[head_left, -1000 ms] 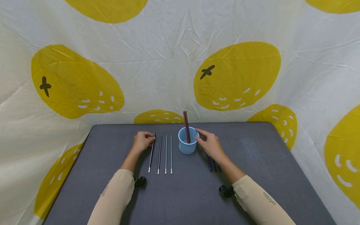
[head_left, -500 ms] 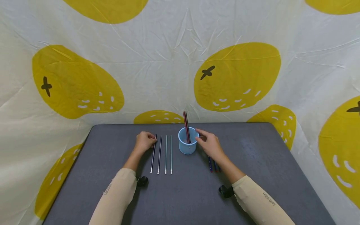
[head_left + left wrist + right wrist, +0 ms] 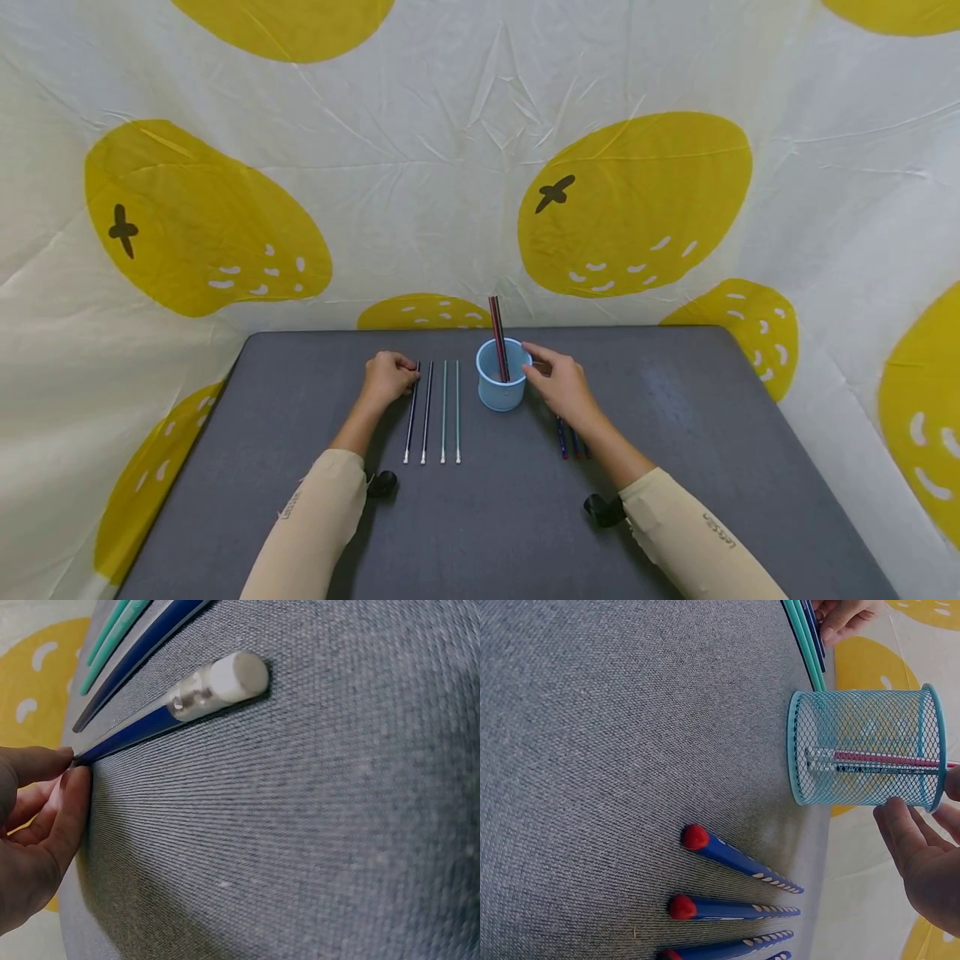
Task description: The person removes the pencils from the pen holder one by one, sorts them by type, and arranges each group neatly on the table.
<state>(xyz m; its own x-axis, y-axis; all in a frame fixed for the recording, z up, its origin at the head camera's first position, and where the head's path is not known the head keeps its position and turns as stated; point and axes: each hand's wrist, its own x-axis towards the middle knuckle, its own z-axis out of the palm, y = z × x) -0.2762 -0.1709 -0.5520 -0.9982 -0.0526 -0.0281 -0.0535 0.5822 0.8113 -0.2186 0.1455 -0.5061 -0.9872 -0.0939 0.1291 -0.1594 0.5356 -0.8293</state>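
Observation:
My left hand (image 3: 384,382) pinches the far end of a dark blue pencil (image 3: 410,427), whose white eraser (image 3: 241,676) points toward me. This pencil lies leftmost in a row on the table, beside another dark blue pencil (image 3: 426,421) and two mint-green pencils (image 3: 443,421). A light blue mesh pencil cup (image 3: 500,395) stands upright right of the row. Two pencils, one red (image 3: 870,757) and one dark, lean inside it, eraser ends down. My right hand (image 3: 564,387) holds the cup at its right side, thumb and fingers at the rim.
Several blue pencils with red ends (image 3: 739,859) lie on the grey table (image 3: 480,533), partly hidden under my right forearm in the head view. Behind the table's far edge hangs a pale curtain (image 3: 427,208) with yellow fruit shapes.
My left hand has shifted slightly right, bringing the leftmost dark blue pencil closer to its neighbour and more nearly parallel. My right hand and the cup have stayed put.

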